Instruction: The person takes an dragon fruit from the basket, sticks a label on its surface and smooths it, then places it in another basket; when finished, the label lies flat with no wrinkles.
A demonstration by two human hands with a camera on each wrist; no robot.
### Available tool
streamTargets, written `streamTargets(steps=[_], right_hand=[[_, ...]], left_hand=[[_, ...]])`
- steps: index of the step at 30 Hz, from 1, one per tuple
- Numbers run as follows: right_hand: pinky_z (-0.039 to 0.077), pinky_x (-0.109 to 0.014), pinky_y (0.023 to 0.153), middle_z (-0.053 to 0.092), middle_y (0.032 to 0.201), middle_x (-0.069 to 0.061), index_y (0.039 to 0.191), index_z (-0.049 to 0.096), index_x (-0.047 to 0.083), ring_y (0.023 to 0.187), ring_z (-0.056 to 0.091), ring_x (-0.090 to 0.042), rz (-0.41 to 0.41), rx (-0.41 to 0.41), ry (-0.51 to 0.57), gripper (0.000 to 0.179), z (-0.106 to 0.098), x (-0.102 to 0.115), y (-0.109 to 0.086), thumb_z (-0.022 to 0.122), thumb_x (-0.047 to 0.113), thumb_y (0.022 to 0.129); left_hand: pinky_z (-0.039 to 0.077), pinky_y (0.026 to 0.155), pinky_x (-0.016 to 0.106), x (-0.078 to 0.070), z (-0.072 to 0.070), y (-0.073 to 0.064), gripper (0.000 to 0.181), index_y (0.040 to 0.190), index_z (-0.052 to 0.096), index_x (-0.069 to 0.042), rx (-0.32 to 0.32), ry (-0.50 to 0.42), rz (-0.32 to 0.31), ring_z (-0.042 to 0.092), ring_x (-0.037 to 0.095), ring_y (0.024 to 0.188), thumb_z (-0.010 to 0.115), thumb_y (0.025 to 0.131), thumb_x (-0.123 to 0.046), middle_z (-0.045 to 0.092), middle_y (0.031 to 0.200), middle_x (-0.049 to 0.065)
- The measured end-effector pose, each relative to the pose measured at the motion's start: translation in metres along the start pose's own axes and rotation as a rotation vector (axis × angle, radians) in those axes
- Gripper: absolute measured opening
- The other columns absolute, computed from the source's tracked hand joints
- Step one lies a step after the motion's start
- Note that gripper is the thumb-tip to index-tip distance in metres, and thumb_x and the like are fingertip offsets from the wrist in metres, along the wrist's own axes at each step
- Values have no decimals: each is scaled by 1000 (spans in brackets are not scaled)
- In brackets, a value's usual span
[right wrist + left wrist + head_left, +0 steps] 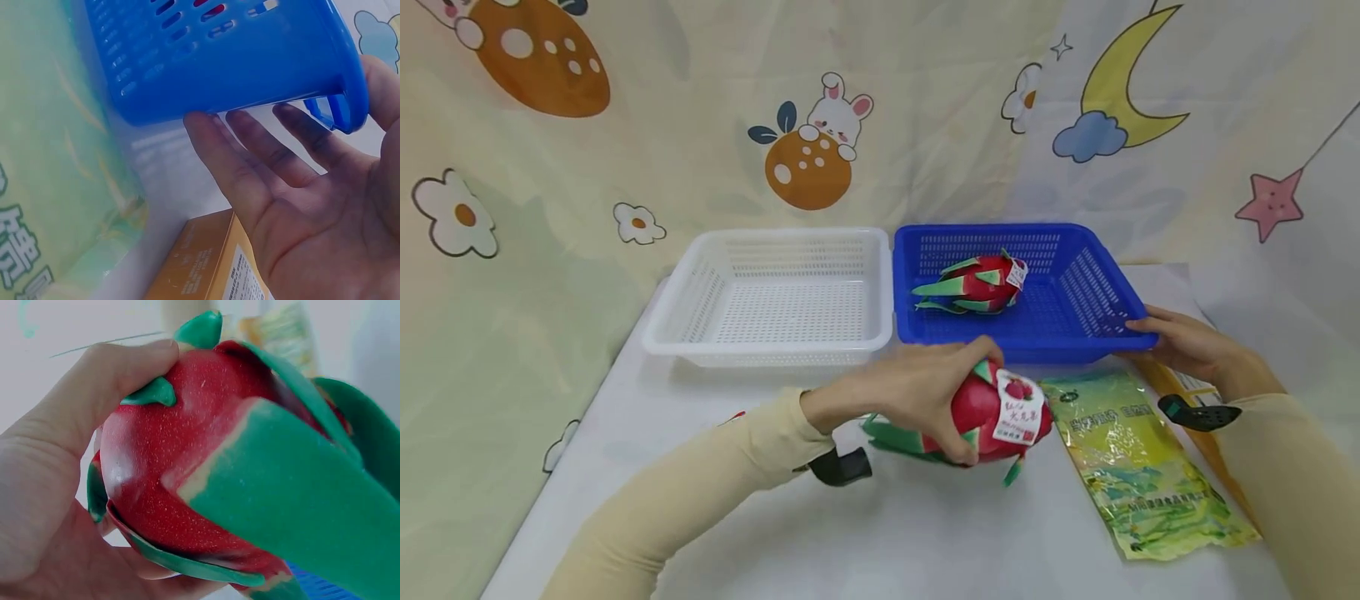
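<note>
My left hand grips a red dragon fruit with green leaf tips, holding it over the table in front of the blue basket. Thumb and fingers wrap its sides, and a white label faces away from the palm in the head view. Inside the blue basket lies another dragon fruit, also labelled. At the basket's right front corner, my right hand holds the edge. In the right wrist view its thumb is at the rim, while the fingers reach against the basket's lower side.
A white basket stands left of the blue one, side by side. On the right lie a shiny green-yellow packet and an orange box, partly under the right arm. A patterned cloth hangs behind the table.
</note>
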State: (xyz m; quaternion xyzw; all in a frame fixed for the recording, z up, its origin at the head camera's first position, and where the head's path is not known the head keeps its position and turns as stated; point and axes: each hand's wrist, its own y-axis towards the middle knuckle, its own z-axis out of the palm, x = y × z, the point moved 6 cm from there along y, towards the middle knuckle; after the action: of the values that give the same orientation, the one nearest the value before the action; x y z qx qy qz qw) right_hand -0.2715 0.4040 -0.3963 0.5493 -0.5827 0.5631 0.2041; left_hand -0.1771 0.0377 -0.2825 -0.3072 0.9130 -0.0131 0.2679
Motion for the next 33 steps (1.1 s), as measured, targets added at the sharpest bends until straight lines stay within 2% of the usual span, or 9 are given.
streamTargets(steps=[3, 6, 8, 11, 14, 19, 24, 28, 33], right_hand=[[51, -25, 88, 59, 105, 30, 155, 3, 3, 100, 61, 0, 7, -15, -25, 69, 0, -3, 1, 39, 34, 104], [51, -24, 89, 58, 105, 30, 155, 2, 4, 100, 59, 0, 17, -17, -13, 71, 2, -5, 1, 39, 36, 104], [50, -25, 92, 55, 105, 29, 155, 1, 4, 100, 58, 0, 19, -18, -14, 73, 3, -5, 2, 39, 39, 104], [45, -43, 105, 53, 108, 25, 155, 2, 5, 101, 58, 0, 19, -27, -20, 73, 7, -2, 2, 39, 42, 103], [28, -61, 113, 52, 118, 14, 155, 4, 6, 101, 58, -1, 9, -30, -29, 73, 11, 1, 3, 40, 41, 103], [20, -64, 113, 43, 141, -12, 156, 6, 6, 103, 60, -4, -16, -20, 11, 70, 18, 5, 4, 40, 38, 104], [22, -63, 113, 55, 127, 3, 155, 7, 5, 102, 62, -4, -28, -20, 34, 69, 15, 5, 2, 40, 37, 104], [20, -64, 113, 58, 113, 15, 155, 8, 4, 101, 62, -3, -28, -26, 37, 69, 8, 3, -1, 41, 37, 104], [18, -65, 113, 59, 110, 16, 155, 8, 5, 100, 63, -5, -18, -44, 57, 69, 3, -1, -5, 42, 35, 103]], left_hand=[[53, 74, 17, -21, -37, 20, 88, 137, 31, -25, -71, 77, 36, 52, 9, 113, 83, 69, -45, 53, 130, -3], [53, 78, 19, -32, -62, 45, 89, 139, 28, -25, -105, 143, 37, 53, 10, 114, 81, 71, -47, 52, 133, -3], [53, 80, 21, -33, -71, 65, 90, 140, 25, -25, -107, 171, 18, 53, 10, 115, 80, 72, -48, 51, 134, -2], [53, 83, 22, -21, -79, 97, 92, 141, 23, -26, -83, 156, -14, 54, 11, 115, 80, 72, -48, 51, 135, -3], [53, 83, 23, 4, -80, 124, 92, 141, 22, -26, -48, 76, -55, 54, 12, 113, 82, 72, -43, 52, 133, -2], [54, 81, 24, 49, -66, 148, 89, 140, 22, -26, 14, -48, -143, 55, 15, 109, 82, 75, -35, 53, 128, 3], [55, 79, 24, 70, -46, 156, 86, 141, 22, -24, 69, -116, -184, 55, 18, 108, 79, 78, -37, 51, 129, 5], [55, 80, 29, 75, -41, 162, 86, 142, 21, -25, 52, -162, -220, 55, 19, 108, 77, 79, -39, 51, 129, 6], [54, 87, 30, 76, -32, 172, 90, 145, 20, -20, 62, -144, -241, 55, 19, 111, 77, 78, -40, 52, 131, 7]])
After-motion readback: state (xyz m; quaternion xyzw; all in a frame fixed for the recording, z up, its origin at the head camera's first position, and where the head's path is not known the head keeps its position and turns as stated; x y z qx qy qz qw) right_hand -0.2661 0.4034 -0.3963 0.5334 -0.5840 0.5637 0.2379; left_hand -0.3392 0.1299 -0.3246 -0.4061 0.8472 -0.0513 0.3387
